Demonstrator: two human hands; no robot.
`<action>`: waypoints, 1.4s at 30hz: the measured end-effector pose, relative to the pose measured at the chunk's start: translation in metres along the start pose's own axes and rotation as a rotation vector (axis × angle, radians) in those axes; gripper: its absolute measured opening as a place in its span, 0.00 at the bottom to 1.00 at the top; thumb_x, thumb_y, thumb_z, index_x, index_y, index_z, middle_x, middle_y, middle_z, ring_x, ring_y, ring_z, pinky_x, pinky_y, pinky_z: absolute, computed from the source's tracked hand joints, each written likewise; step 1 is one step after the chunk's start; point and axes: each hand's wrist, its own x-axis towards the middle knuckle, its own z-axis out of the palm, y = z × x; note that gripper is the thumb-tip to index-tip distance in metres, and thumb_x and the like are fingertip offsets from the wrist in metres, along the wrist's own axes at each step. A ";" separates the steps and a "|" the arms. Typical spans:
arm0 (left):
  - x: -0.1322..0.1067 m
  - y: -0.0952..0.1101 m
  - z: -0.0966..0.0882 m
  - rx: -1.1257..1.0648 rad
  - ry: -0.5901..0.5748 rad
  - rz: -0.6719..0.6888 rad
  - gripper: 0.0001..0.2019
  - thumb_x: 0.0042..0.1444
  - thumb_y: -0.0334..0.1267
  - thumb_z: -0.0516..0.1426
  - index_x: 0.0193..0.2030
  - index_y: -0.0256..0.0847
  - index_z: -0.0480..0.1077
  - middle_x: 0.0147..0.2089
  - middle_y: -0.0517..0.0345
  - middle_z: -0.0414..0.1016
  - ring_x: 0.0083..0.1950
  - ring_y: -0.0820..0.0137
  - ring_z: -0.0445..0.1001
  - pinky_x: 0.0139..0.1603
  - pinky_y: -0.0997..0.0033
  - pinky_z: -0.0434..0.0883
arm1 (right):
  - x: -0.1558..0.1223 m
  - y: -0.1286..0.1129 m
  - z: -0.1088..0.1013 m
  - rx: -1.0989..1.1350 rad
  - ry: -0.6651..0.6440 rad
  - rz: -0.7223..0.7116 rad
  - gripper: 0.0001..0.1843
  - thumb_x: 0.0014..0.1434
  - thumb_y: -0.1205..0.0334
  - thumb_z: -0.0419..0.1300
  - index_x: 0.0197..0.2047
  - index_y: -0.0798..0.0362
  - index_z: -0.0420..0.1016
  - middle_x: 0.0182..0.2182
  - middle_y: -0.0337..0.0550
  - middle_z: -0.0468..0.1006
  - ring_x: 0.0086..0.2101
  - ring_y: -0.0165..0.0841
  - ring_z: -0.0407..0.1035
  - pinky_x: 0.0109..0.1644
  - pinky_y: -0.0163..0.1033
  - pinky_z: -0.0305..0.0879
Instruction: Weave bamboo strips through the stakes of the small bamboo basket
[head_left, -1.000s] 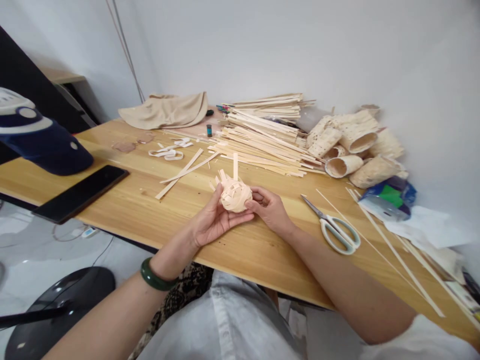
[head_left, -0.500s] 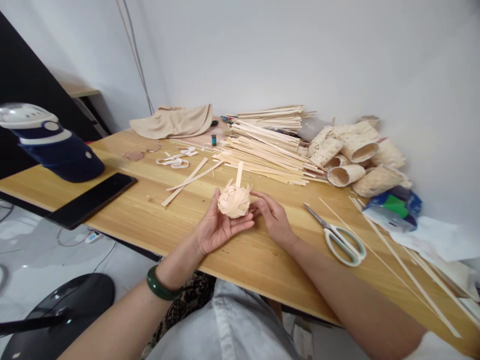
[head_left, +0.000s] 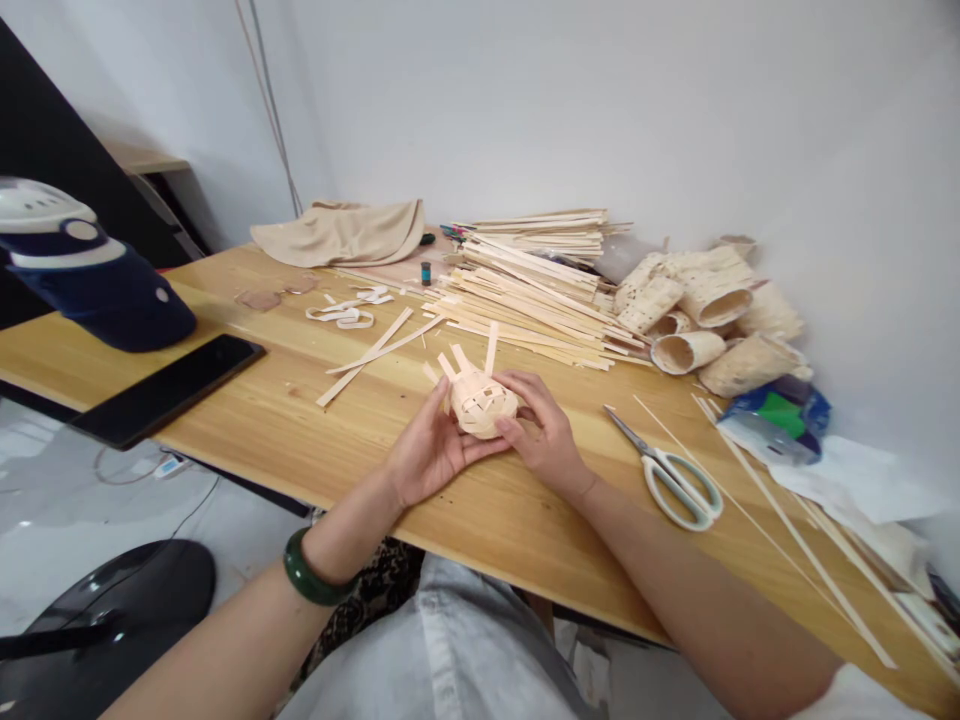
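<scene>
Cradling a woven piece between both hands

Holding it well calls for light, even pressure: the woven piece [head_left: 485, 408] sits just above the near middle of the wooden surface [head_left: 300, 440], and its thin weave would probably dent under a hard squeeze. The left hand [head_left: 429, 452] has its fingers closed around it, thumb at the side and the rest beneath. The right hand [head_left: 551, 437] clasps the other side, thumb on the front, fingers curled behind. Loose ends [head_left: 491, 348] stand up from the far side — best kept free of the thumbs, as a bent one could crack.

Crossed strips [head_left: 367, 357] lie beyond the left hand, with a larger stack of strips [head_left: 525, 300] behind. Scissors [head_left: 679, 487] rest right of the right hand, near long thin strips [head_left: 795, 535]; that forearm could brush them if it swung outward. Woven tubes [head_left: 688, 352] heap up at the back right — well apart from the hands — while a phone [head_left: 169, 390] and a dark blue bottle [head_left: 97, 290] occupy the left.
</scene>
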 end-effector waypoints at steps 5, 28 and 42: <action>-0.001 0.003 0.004 0.018 0.087 0.016 0.23 0.75 0.46 0.45 0.58 0.31 0.73 0.46 0.43 0.85 0.44 0.60 0.85 0.45 0.62 0.83 | -0.002 -0.002 0.003 0.043 0.007 0.027 0.25 0.63 0.50 0.67 0.60 0.48 0.72 0.59 0.54 0.72 0.59 0.45 0.70 0.48 0.45 0.81; -0.001 0.006 0.003 -0.012 0.068 -0.009 0.22 0.75 0.47 0.46 0.50 0.33 0.77 0.44 0.46 0.86 0.42 0.62 0.85 0.48 0.59 0.83 | 0.000 -0.001 0.005 0.215 -0.052 0.183 0.21 0.66 0.47 0.63 0.58 0.48 0.75 0.60 0.53 0.72 0.60 0.43 0.70 0.48 0.43 0.81; 0.003 0.001 -0.001 -0.045 0.081 0.038 0.23 0.75 0.48 0.47 0.53 0.32 0.76 0.47 0.42 0.85 0.44 0.61 0.85 0.48 0.59 0.82 | -0.001 0.001 0.003 0.166 -0.044 0.143 0.20 0.63 0.52 0.66 0.57 0.47 0.74 0.56 0.50 0.75 0.52 0.39 0.75 0.45 0.40 0.81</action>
